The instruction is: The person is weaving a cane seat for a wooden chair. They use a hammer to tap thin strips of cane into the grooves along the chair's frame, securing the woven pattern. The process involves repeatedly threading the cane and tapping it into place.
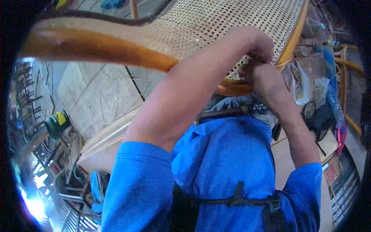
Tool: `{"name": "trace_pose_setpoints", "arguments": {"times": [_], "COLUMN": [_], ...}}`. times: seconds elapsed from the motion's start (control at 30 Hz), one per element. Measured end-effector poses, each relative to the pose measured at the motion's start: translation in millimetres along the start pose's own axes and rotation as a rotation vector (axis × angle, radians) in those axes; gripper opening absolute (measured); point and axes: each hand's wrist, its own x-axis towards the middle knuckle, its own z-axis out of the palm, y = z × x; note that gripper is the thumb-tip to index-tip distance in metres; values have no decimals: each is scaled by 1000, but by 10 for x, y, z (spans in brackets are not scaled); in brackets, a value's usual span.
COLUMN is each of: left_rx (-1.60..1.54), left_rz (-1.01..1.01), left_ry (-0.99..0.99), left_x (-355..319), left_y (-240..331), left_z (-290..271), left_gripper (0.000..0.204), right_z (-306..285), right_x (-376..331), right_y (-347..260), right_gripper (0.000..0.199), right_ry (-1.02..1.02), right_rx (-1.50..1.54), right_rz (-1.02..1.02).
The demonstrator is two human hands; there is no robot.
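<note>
A woven cane panel (185, 23) in a curved, varnished brown wooden frame (104, 46) lies in front of me, at the top of the view. My left hand (261, 43) reaches across to the panel's near right corner, wrist bent down and fingers curled. Just below it, my right hand (262, 77) is closed beside the near rail (234, 88). The two hands nearly meet at this corner. Whatever the fingertips pinch is hidden behind the hands. A thin pale strand (285, 62) loops out at the frame's right edge, next to my right hand.
Pale boards (104, 143) and loose strands lie left of me, with a dark green container (58, 124) farther left. Clear plastic bags (303, 87) and a pink item (341, 139) are at the right. Stacked wooden furniture parts (27, 92) stand along the left side.
</note>
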Motion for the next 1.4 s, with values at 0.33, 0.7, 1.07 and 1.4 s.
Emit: {"name": "trace_pose_setpoints", "arguments": {"times": [0.33,0.7,1.07,1.4], "left_rx": [115,13,-144,32], "left_rz": [103,201,169,206], "left_ry": [-17,-120,-154,-96], "left_x": [-81,-133,-25,-54], "left_y": [47,106,-93,-41], "left_z": [49,-36,36,22], "left_gripper": [26,25,26,25], "right_z": [548,58,-20,72], "right_x": [-733,-1343,-1400,-1356], "right_y": [227,485,440,309], "right_gripper": [29,34,33,29], "right_ry": [328,-4,-196,-71], "right_rx": [206,383,725,712], "right_rz": [-255,-67,175,291]}}
